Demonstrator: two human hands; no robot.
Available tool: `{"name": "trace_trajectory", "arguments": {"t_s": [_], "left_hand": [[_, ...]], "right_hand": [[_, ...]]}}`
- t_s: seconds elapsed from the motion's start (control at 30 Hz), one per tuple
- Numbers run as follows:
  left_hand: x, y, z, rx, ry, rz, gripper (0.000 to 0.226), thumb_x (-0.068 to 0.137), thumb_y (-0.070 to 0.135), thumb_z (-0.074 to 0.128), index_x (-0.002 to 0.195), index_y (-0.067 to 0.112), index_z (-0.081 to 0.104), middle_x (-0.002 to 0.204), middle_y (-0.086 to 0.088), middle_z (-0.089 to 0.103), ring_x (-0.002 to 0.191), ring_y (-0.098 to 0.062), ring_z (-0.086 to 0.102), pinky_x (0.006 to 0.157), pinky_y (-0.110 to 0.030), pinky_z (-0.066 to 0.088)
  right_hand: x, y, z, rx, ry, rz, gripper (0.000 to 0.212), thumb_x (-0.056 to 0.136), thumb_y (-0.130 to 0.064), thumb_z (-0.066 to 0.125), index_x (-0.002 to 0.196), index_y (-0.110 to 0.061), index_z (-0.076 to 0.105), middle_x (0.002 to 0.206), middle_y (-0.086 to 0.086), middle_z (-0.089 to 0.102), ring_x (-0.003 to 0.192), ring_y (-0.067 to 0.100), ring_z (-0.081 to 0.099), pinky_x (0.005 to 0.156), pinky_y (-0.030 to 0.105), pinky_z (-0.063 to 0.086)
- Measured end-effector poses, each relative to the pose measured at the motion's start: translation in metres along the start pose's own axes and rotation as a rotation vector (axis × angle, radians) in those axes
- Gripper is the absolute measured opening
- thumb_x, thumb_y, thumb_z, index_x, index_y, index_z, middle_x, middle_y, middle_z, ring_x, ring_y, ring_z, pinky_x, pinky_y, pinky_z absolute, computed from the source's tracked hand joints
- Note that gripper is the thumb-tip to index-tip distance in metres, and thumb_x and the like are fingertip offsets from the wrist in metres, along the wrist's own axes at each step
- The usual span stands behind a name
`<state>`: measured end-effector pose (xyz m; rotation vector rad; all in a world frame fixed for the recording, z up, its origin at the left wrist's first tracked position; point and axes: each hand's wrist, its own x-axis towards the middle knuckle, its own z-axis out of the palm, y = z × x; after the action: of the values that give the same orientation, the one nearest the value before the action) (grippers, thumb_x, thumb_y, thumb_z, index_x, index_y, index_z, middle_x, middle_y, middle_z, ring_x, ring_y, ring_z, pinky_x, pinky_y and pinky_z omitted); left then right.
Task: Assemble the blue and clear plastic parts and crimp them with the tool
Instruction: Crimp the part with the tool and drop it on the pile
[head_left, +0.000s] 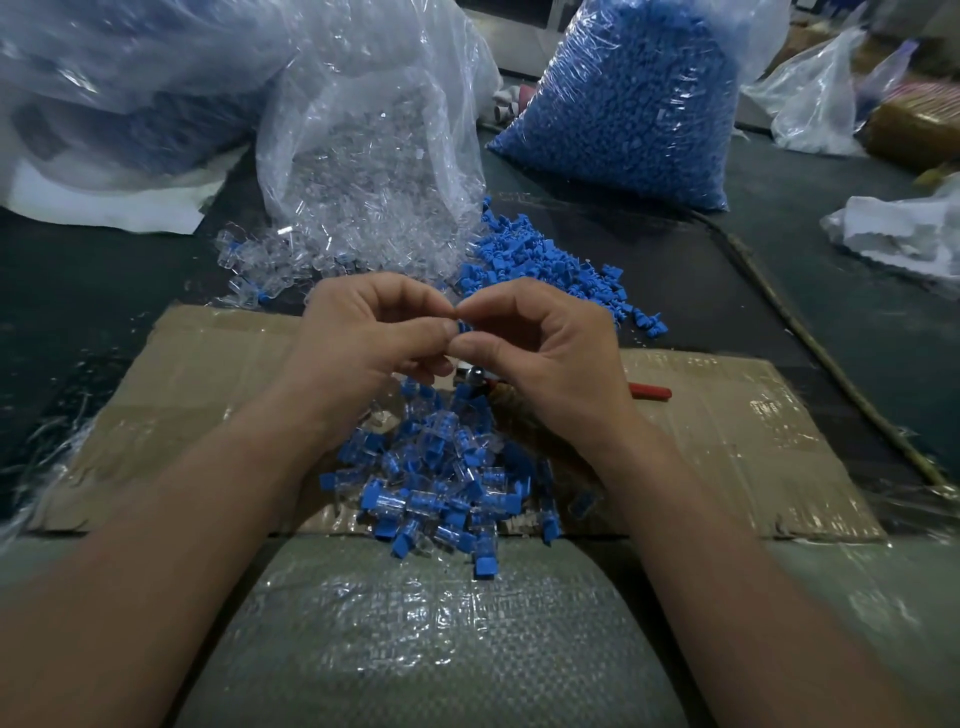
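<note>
At the centre of the frame we see the thumb and forefinger tips of both hands meeting, clamped on a small blue plastic part. Only a sliver of it shows, and we cannot tell whether a clear piece is already pinched with it. The left hand comes in from the left and the right hand from the right, their other fingers curled loosely beneath.

Just below the right hand lies the red-handled metal crimping tool, untouched, its handle pointing right across the flattened brown cardboard sheet. Lower centre, a heap of joined blue-and-clear pieces spreads over the cardboard's near edge.

Above the hands, loose blue plastic parts are scattered right of centre. Loose clear plastic parts spill left of centre from a crinkled transparent bag. A full bag of blue parts stands at the upper right.

We judge the step in hand to be the fitting together, before any crimping. The next move calls for pressing the part fully home. The right hand must then let go and reach down for the tool while the left hand keeps its pinch steady.
</note>
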<state>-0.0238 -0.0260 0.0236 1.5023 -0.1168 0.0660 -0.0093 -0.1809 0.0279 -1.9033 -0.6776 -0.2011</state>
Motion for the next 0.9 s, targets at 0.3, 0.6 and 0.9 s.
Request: {"name": "trace_trajectory", "arguments": {"t_s": [0.3,0.6,0.9], "left_hand": [[0.0014,0.001,-0.0035,-0.103,-0.043,-0.07,0.015,0.057,0.014,0.067,0.071,0.009,0.065,0.06,-0.006,0.068,0.049,-0.013,0.064,0.046,-0.018,0.05],[0.0034,-0.0017,-0.0051,-0.135,-0.08,-0.095,0.008,0.057,0.011,0.068,0.064,0.013,0.072,0.063,-0.01,0.069,0.051,-0.015,0.065,0.047,-0.019,0.051],[0.0025,-0.0006,-0.0016,-0.135,-0.082,-0.098,0.011,0.055,0.01,0.068,0.066,0.01,0.065,0.057,-0.006,0.067,0.048,-0.012,0.064,0.045,-0.017,0.051]], "right_hand": [[0.0001,0.0061,-0.0025,-0.067,0.035,-0.138,0.03,0.074,-0.007,0.071,0.102,-0.014,0.062,0.088,-0.007,0.063,0.083,0.004,0.063,0.076,0.016,0.051],[0.0004,0.0101,-0.006,-0.112,0.052,-0.145,0.023,0.074,-0.004,0.07,0.098,-0.003,0.068,0.088,-0.004,0.065,0.082,0.008,0.064,0.076,0.019,0.053],[-0.0002,0.0082,-0.0052,-0.145,0.059,-0.207,0.022,0.073,-0.001,0.071,0.095,-0.001,0.069,0.088,-0.004,0.065,0.081,0.011,0.066,0.074,0.022,0.055]]}}
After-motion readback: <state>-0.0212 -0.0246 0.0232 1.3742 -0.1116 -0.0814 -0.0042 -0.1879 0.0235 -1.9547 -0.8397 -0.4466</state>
